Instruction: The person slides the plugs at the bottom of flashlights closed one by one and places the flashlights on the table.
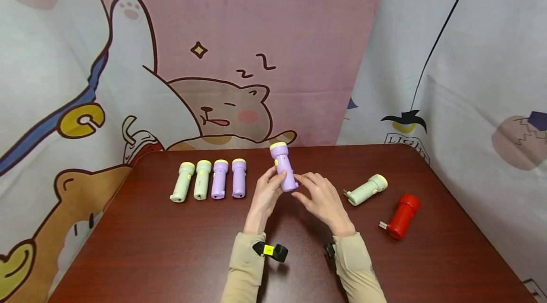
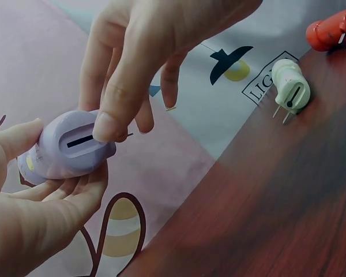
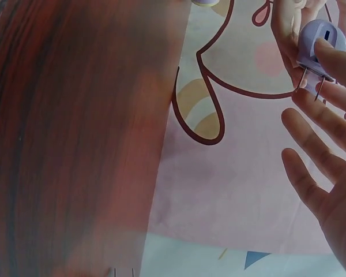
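My left hand (image 1: pixel 265 192) grips a purple flashlight (image 1: pixel 284 165) with a yellow rim, holding it tilted above the table. In the left wrist view, its end with a dark slot (image 2: pixel 79 141) faces the camera. My right hand (image 1: pixel 323 199) is beside that end, its thumb (image 3: pixel 340 66) touching it and the other fingers spread. Two thin metal prongs (image 3: pixel 319 88) stick out from the end, close to the right index fingertip.
At the left, two pale green flashlights (image 1: pixel 183 182) and two purple flashlights (image 1: pixel 220 179) stand in a row on the brown table (image 1: pixel 192 246). To the right lie a green flashlight (image 1: pixel 366 190) and a red flashlight (image 1: pixel 401 217), both with prongs out. A cartoon-patterned cloth (image 1: pixel 299 56) hangs behind.
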Available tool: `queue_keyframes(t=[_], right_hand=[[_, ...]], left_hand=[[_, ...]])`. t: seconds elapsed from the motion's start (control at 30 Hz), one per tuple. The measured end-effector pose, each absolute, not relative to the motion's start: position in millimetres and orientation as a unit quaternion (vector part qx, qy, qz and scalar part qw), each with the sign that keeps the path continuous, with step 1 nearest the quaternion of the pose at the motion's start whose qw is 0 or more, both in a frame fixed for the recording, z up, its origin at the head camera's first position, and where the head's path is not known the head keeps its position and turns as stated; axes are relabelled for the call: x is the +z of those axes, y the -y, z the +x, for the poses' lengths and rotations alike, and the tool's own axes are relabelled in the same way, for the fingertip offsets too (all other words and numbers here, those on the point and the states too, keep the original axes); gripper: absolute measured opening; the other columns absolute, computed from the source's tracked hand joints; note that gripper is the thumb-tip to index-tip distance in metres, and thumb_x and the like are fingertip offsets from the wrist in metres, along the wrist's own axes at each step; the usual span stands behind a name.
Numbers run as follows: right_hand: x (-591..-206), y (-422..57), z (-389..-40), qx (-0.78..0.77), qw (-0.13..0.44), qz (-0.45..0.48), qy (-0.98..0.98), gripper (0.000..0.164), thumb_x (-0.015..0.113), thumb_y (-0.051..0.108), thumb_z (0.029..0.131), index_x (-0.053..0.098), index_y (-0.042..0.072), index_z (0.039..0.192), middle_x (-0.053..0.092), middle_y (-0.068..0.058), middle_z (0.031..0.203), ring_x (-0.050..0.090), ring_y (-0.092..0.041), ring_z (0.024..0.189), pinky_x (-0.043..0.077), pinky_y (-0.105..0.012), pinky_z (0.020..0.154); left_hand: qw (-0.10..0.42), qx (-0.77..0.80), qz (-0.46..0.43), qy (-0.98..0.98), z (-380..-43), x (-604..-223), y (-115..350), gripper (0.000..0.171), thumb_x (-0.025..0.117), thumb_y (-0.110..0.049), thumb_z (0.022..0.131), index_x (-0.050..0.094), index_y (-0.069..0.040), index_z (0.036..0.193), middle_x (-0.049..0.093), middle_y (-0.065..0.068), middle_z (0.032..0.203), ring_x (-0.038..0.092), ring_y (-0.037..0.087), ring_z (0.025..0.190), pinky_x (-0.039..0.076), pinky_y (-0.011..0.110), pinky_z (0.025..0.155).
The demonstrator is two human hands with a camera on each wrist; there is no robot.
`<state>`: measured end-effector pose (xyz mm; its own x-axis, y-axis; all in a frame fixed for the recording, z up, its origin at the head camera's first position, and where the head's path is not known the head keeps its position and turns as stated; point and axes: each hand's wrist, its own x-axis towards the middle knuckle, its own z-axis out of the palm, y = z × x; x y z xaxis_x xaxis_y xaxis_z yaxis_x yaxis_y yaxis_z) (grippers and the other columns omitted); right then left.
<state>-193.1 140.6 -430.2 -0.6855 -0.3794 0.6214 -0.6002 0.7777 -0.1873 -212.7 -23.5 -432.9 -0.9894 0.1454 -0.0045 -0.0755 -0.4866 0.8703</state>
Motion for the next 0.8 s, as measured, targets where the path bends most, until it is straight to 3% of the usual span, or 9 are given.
queue_keyframes(t=[0.37, 0.8], right_hand=[[-430.5, -138.7, -193.4, 0.200, 0.296, 0.275, 0.893, 0.039, 0.079, 0.018, 0.076, 0.069, 0.011, 0.112, 0.068, 0.001, 0.098, 0.062, -0.018, 0.087, 0.050, -0.034, 0.072], [-431.3, -138.5, -194.2, 0.204, 0.321, 0.297, 0.876, 0.035, 0.079, 0.017, 0.077, 0.070, 0.007, 0.109, 0.068, -0.001, 0.098, 0.061, -0.016, 0.086, 0.049, -0.033, 0.071]], left_hand=[[0.076, 0.869, 0.049, -0.486, -212.6, -433.8, 25.9, 0.047, 0.049, -0.005, 0.097, 0.034, 0.011, 0.138, 0.068, 0.002, 0.096, 0.067, 0.009, 0.086, 0.053, 0.025, 0.080], [0.086, 0.864, 0.044, -0.494, -213.1, -433.8, 27.2, 0.043, 0.048, -0.005, 0.097, 0.039, 0.010, 0.135, 0.069, 0.007, 0.100, 0.067, 0.008, 0.086, 0.053, 0.025, 0.079]])
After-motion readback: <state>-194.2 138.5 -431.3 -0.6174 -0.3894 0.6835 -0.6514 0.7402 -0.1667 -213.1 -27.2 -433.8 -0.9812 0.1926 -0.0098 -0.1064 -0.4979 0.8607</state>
